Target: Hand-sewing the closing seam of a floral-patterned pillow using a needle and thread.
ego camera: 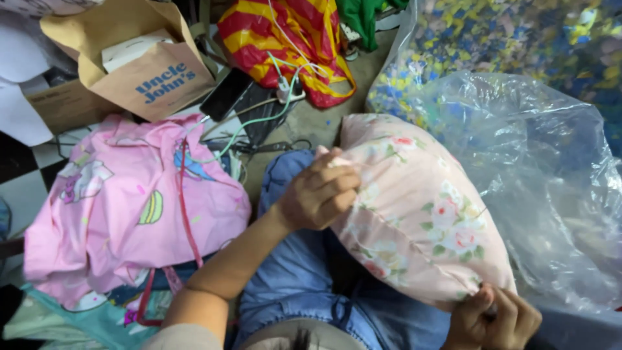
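Your left hand (319, 191) pinches floral pillow (421, 214) at top corner; right hand (494, 317) grips bottom corner; long axis runs diagonally between them.

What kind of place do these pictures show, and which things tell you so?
Probably a home floor used for stuffing pillows by hand. The left hand and right hand grip a pink floral fabric pillow, beside a large clear plastic bag of coloured scraps and a heap of pink printed cloth.
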